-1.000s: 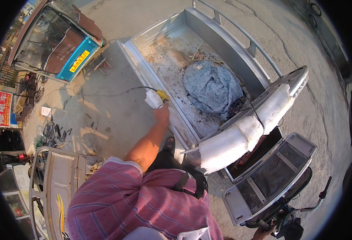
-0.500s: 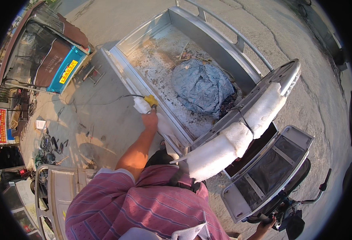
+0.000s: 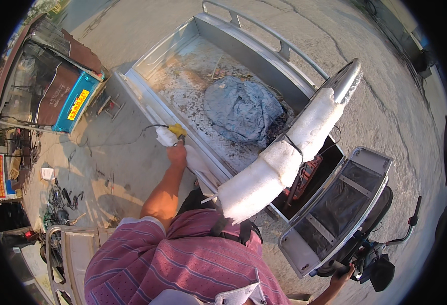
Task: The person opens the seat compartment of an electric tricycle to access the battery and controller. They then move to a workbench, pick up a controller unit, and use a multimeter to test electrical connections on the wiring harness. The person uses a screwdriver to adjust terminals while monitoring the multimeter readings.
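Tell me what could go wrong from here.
The cable by the yellow tool in the left hand might snag on something. The white padding on the cart has one visible dark cord around it, so it may slip. With the right hand at the handlebar grip, a careless push could jolt the cart.

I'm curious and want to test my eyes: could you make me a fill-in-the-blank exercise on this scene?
1. The corded object in the left hand is mostly ____ in colour.
2. The hand by the handlebar is the person's ____ one.
3. The crumpled bluish sheet lies ____, not outside, the cargo bed.
4. The thick padding at the bed's end is ____ in colour.

Missing words: yellow; right; inside; white.
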### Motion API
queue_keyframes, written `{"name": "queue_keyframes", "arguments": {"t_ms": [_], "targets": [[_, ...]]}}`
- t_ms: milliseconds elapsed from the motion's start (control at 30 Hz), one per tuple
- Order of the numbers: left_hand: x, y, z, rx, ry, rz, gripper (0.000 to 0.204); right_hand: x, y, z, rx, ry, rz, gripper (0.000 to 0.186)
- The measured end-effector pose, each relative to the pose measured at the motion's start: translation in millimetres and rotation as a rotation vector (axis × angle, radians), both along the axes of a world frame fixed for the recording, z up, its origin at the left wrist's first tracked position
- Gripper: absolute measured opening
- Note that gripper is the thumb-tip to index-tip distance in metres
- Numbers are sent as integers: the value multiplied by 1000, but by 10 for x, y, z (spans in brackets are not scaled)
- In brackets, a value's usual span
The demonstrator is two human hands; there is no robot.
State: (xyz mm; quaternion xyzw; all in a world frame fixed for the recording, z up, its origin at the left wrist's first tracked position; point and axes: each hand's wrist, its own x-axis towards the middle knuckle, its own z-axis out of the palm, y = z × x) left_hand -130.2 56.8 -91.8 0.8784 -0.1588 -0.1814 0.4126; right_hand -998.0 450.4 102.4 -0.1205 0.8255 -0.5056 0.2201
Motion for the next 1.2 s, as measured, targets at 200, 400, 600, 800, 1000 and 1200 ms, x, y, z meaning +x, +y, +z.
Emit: {"name": "queue_keyframes", "arguments": {"t_ms": [200, 400, 600, 800, 1000, 1200], "targets": [[-28, -20, 128, 97, 5, 28, 51, 100, -174, 103, -202, -386, -227, 43], [-99, -15, 293, 54, 23, 34, 53, 139, -210, 117, -245, -433, -173, 38], [-74, -25, 284, 75, 18, 4, 54, 229, -268, 169, -237, -400, -254, 33], [5, -60, 236, 52, 321, 69, 57, 446, -386, 268, -219, -386, -282, 32], [295, -20, -13, 62, 240, -33, 56, 562, -506, 267, -290, -414, -288, 30], [451, -25, -76, 267, 40, -447, 56, 533, -498, 179, -270, -396, -358, 29]]}}
